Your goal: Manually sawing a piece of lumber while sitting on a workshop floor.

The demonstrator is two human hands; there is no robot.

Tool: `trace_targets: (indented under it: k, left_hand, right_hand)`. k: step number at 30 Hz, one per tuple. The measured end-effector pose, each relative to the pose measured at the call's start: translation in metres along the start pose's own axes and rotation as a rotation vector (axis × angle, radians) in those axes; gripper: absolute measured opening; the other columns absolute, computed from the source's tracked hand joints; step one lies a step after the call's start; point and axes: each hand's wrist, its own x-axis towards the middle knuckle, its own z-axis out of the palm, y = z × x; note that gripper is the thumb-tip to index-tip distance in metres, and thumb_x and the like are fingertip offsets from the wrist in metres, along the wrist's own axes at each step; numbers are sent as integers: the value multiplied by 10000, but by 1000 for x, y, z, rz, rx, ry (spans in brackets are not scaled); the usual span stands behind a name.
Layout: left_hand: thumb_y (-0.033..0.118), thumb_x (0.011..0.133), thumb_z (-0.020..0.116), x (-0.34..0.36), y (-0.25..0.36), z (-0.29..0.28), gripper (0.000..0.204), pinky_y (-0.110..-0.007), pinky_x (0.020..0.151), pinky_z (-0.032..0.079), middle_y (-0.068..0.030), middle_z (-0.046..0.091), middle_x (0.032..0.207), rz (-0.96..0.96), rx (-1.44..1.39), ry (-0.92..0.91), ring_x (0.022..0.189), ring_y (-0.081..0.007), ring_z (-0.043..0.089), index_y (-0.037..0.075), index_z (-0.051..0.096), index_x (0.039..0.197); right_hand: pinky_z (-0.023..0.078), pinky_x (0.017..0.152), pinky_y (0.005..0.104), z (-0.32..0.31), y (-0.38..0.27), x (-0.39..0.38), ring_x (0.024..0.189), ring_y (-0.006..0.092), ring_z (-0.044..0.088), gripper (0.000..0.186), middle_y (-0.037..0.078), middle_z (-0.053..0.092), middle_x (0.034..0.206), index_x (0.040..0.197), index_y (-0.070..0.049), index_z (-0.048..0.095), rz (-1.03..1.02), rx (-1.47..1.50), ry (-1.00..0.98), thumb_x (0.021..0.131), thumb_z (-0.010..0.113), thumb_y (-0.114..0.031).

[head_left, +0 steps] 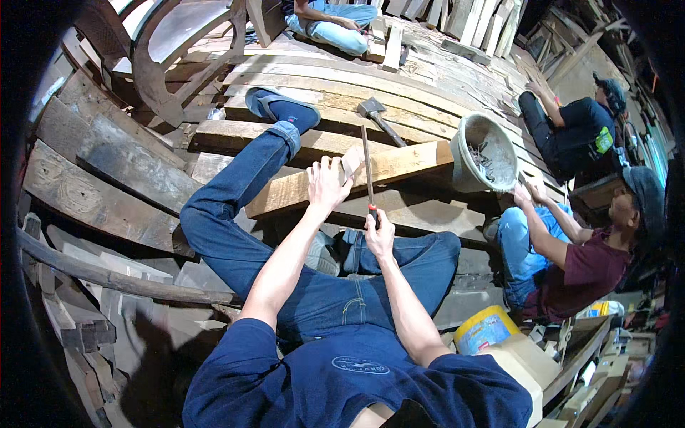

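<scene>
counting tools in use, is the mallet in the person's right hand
No, the right hand holds a long, thin red-handled tool, while the mallet lies on the wooden planks.

We have a beam [407, 162] slanting across before us, its nearer end on the left. Over it, the wood block [352, 160] sits in our left hand [330, 182], just left of the file [368, 167] in our right hand [380, 230]. Past the beam's far edge we see a mallet [383, 123] on the planks [321, 89]. Beside the beam's right end stands a bucket [462, 160], metal pieces [486, 162] inside. To our right, nearer us than the bucket, is a tub [485, 329].
</scene>
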Motion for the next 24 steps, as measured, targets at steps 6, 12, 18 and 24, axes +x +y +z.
trace_targets:
  k: [6, 12, 18, 24]
  left_hand:
    - [342, 713, 746, -1, 1, -1, 504, -496, 852, 405, -155, 551, 1049, -4, -23, 25, 977, -357, 532, 72, 569, 1100]
    - [367, 718, 751, 1, -1, 1, 509, -487, 839, 412, -156, 560, 1041, 21, -16, 50, 963, -359, 541, 72, 575, 1094]
    - [380, 732, 743, -1, 0, -1, 509, -484, 849, 409, -153, 559, 1045, 1, 27, 10, 979, -349, 538, 81, 569, 1106]
    - [377, 731, 741, 0, 0, 2, 510, -487, 854, 409, -167, 573, 1049, 18, -28, 26, 980, -359, 545, 67, 589, 1106]
  right_hand:
    - [441, 505, 276, -2, 1, -3, 529, 100, 540, 169, 40, 583, 615, 1027, -1, 621, 34, -99, -50, 938, 601, -143]
    - [447, 498, 281, -1, 5, -1, 524, 101, 543, 143, 55, 591, 612, 941, 5, 594, 70, -7, -45, 949, 573, -136]
    - [442, 495, 310, 0, 3, 0, 503, 133, 550, 149, 68, 571, 581, 908, -15, 575, 97, -65, -99, 951, 564, -158]
    - [441, 485, 302, -1, 8, 1, 509, 126, 555, 175, 73, 582, 586, 920, 5, 579, 75, -62, -91, 954, 564, -166]
